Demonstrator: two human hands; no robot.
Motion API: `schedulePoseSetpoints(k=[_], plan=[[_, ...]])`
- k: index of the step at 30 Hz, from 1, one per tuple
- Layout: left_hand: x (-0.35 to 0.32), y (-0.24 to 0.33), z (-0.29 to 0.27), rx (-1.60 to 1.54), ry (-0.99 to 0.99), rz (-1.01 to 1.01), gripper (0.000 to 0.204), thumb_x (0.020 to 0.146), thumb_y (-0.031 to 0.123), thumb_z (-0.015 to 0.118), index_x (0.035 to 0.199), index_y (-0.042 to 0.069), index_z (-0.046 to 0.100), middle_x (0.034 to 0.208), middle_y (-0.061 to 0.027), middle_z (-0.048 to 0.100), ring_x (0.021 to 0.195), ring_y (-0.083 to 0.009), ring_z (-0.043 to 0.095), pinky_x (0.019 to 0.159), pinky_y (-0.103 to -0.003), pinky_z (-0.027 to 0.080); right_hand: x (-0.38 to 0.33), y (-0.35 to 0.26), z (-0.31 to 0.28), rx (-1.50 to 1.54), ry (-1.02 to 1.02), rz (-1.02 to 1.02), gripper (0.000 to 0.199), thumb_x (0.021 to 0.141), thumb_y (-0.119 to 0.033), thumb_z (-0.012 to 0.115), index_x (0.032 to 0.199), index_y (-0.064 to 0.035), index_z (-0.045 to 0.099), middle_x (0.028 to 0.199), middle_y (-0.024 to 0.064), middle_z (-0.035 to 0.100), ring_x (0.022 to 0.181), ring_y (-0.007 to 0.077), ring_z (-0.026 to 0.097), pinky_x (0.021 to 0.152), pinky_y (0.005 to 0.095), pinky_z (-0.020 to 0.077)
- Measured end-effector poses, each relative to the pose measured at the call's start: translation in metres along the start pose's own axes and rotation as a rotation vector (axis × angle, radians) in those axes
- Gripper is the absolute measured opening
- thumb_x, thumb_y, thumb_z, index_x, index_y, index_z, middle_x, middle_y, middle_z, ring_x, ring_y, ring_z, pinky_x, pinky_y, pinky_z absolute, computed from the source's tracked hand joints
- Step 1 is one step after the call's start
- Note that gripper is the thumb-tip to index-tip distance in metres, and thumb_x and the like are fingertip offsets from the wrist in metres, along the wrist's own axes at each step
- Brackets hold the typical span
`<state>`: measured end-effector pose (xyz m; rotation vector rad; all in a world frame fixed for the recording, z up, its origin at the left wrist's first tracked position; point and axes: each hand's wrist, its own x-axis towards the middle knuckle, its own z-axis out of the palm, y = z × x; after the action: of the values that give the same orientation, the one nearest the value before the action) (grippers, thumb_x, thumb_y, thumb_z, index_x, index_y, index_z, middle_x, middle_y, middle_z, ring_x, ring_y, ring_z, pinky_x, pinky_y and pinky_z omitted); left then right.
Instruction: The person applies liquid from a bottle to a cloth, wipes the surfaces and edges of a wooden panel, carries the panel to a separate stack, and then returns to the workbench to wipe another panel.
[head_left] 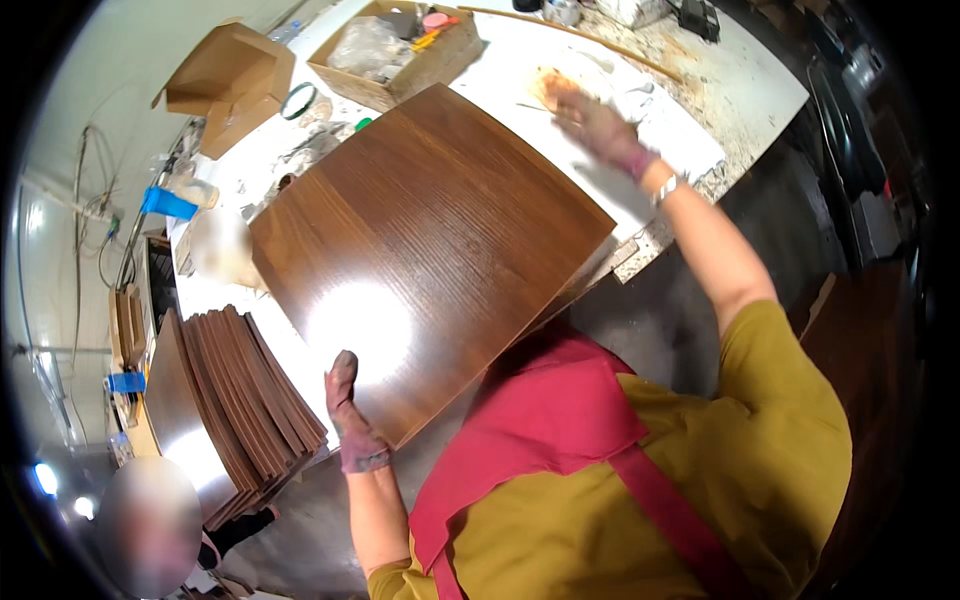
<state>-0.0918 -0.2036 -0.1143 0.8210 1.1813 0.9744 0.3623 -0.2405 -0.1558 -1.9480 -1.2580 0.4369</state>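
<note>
A large dark brown wooden panel (430, 250) with a glossy finish lies tilted over the white worktable (700, 90). My left hand (350, 410), stained dark, grips the panel's near edge. My right hand (600, 125) reaches out over the table beyond the panel's far corner, fingers on a stained orange-brown rag (555, 85). The hand is blurred, so its grip is unclear. White sheets (660, 130) lie under that hand.
A stack of several similar brown panels (240, 400) stands at the left. An open cardboard box (395, 50) with small items and an empty folded box (225, 85) sit at the back. Another person (150, 525) is at the lower left.
</note>
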Motion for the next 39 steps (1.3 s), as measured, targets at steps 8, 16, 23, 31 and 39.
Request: schedulePoseSetpoints(k=[8, 16, 23, 31, 39], plan=[[0.038, -0.037, 0.013, 0.191, -0.007, -0.214, 0.038, 0.095, 0.028, 0.052, 0.118, -0.001, 0.057, 0.115, -0.0087, 0.06, 0.106, -0.0198, 0.056, 0.094, -0.031, 0.044, 0.08, 0.098, 0.012, -0.752, 0.016, 0.079, 0.074, 0.082, -0.055, 0.061, 0.143, -0.0212, 0.036, 0.147, 0.0164, 0.034, 0.134, 0.0312, 0.035, 0.106, 0.0469, 0.0365], [0.075, -0.057, -0.004, 0.16, -0.092, -0.339, 0.034, 0.094, 0.026, 0.053, 0.119, 0.002, 0.057, 0.114, -0.0083, 0.061, 0.103, -0.0194, 0.058, 0.091, -0.031, 0.046, 0.029, 0.018, -0.011, 0.137, -0.053, 0.129, 0.045, 0.092, -0.047, 0.051, 0.125, -0.0163, 0.057, 0.118, 0.0134, 0.061, 0.105, 0.0241, 0.062, 0.088, 0.0398, 0.0502], [0.102, -0.093, -0.035, -0.075, -0.262, -0.427, 0.034, 0.093, 0.007, 0.049, 0.124, -0.006, 0.05, 0.12, -0.0166, 0.056, 0.111, -0.0239, 0.056, 0.097, -0.033, 0.047, -0.114, -0.1, 0.179, -0.201, -0.155, -0.619, 0.033, 0.087, -0.033, 0.053, 0.1, -0.0044, 0.062, 0.072, 0.011, 0.059, 0.063, 0.0269, 0.057, 0.063, 0.0369, 0.0479], [0.103, -0.088, -0.037, 0.114, -0.571, -0.251, 0.042, 0.097, 0.02, 0.05, 0.134, 0.001, 0.039, 0.125, -0.0137, 0.052, 0.114, -0.0247, 0.054, 0.096, -0.036, 0.047, -0.083, 0.012, 0.027, 0.144, 0.169, 0.234, 0.037, 0.089, -0.02, 0.063, 0.119, 0.0009, 0.056, 0.1, 0.0115, 0.065, 0.089, 0.0184, 0.063, 0.08, 0.0309, 0.0513], [0.103, -0.077, -0.039, -0.154, -0.505, -0.617, 0.054, 0.096, 0.034, 0.054, 0.134, 0.001, 0.035, 0.126, -0.0161, 0.051, 0.112, -0.0277, 0.056, 0.091, -0.039, 0.051, -0.164, -0.174, 0.232, -0.317, -0.357, -0.799, 0.029, 0.082, -0.023, 0.055, 0.109, -0.0133, 0.061, 0.076, 0.0036, 0.061, 0.069, 0.0232, 0.059, 0.064, 0.0376, 0.0464]])
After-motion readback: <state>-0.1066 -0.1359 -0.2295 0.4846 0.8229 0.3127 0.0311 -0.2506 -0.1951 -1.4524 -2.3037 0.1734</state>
